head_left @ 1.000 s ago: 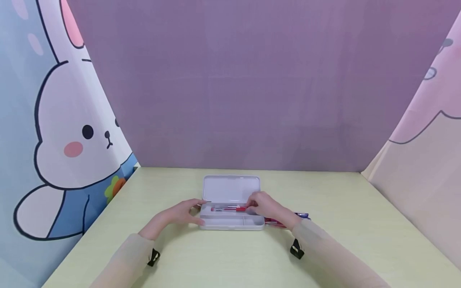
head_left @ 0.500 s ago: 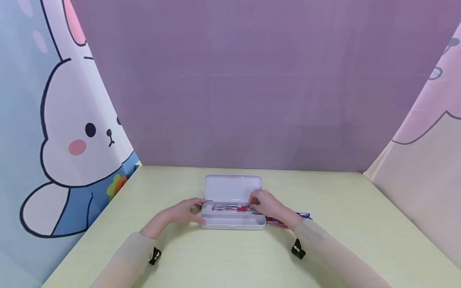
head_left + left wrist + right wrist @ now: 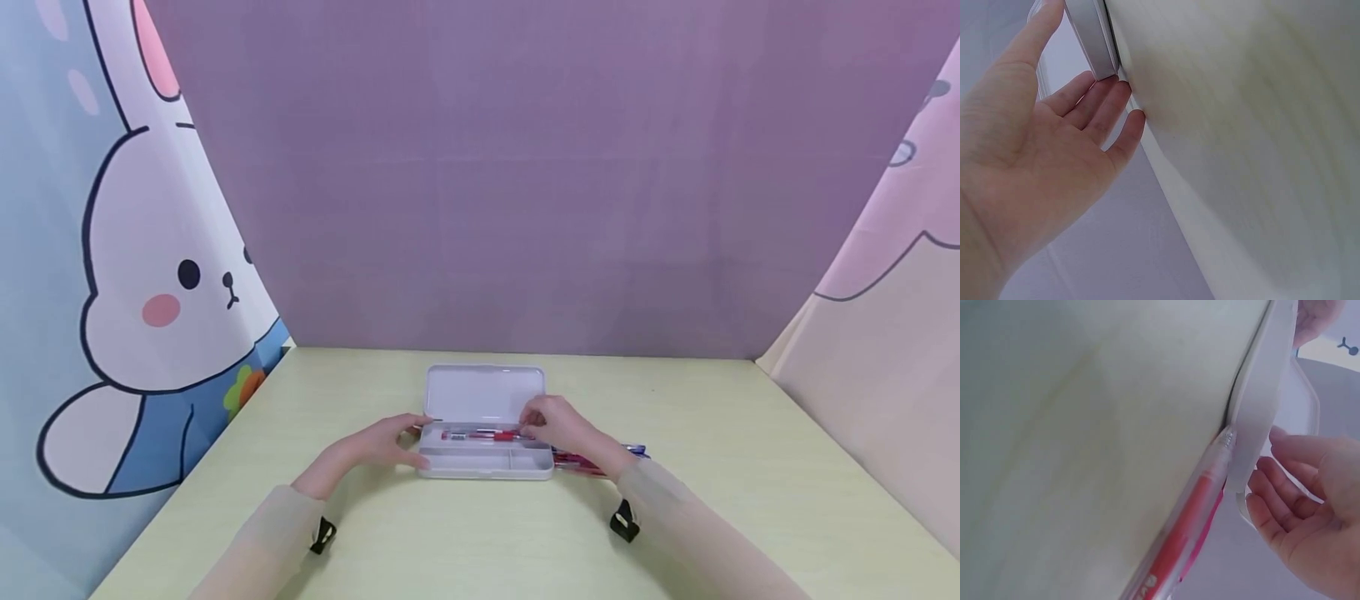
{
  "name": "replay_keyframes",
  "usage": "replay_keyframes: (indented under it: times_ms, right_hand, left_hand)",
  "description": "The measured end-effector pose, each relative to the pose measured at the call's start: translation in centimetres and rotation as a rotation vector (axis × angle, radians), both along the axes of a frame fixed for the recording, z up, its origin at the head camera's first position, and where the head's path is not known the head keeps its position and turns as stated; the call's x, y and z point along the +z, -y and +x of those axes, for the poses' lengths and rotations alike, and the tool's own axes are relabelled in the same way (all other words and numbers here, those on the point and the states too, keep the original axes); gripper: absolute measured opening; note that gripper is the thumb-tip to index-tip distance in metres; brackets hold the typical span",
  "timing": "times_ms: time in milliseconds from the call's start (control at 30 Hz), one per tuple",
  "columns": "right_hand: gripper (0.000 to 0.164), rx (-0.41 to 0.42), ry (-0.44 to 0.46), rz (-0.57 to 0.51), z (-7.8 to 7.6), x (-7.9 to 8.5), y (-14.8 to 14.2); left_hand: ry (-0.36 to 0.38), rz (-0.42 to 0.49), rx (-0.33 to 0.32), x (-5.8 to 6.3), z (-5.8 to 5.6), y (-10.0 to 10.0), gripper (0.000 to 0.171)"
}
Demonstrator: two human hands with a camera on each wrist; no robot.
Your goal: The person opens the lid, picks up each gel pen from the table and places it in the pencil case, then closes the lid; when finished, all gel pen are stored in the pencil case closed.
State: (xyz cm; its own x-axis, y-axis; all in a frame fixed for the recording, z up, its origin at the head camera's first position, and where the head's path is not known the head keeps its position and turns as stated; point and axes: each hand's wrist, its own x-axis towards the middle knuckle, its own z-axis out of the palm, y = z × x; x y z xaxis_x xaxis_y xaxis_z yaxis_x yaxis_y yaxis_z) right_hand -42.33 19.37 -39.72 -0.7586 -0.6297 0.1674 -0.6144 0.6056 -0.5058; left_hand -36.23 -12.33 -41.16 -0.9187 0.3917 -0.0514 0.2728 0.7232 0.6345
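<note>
A white pencil case (image 3: 465, 473) lies with its lid (image 3: 484, 393) raised at the back. In its rear compartment is a clear pen with red parts (image 3: 483, 436); a second thin clear pen seems to lie behind it. My left hand (image 3: 386, 440) holds the case's left end, thumb at the front corner, fingers at the back. My right hand (image 3: 557, 423) reaches into the right end, thumb and fingertips bent together at the pen's red end. In the right wrist view the case wall (image 3: 1263, 394) hides these fingertips.
Several red and blue pens (image 3: 581, 463) lie on the table (image 3: 480, 542) against the case's right side, partly under my right wrist. One pen (image 3: 1185, 528) shows close up in the right wrist view. A purple panel (image 3: 525, 208) stands behind the table.
My right hand has slid slightly to the right along the pen, baring more of its red part. The left hand keeps its place on the case. The head view has shifted a little.
</note>
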Motion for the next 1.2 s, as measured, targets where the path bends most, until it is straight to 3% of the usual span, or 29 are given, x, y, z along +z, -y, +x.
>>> replay_keyframes:
  times_ms: [400, 800, 1200]
  right_hand:
    - [0.019, 0.111, -0.034, -0.072, 0.8, 0.8, -2.2]
    - [0.025, 0.043, -0.093, -0.128, 1.3, 1.8, -5.0]
    - [0.024, 0.022, -0.125, -0.138, 1.2, 1.3, -8.7]
  left_hand:
    - [-0.002, 0.005, 0.003, -0.1, 0.0, -0.1, 0.077]
    - [0.0, 0.003, 0.012, 0.1, 0.1, -0.2, 0.076]
    - [0.003, 0.009, -0.014, 0.1, 0.1, -0.1, 0.077]
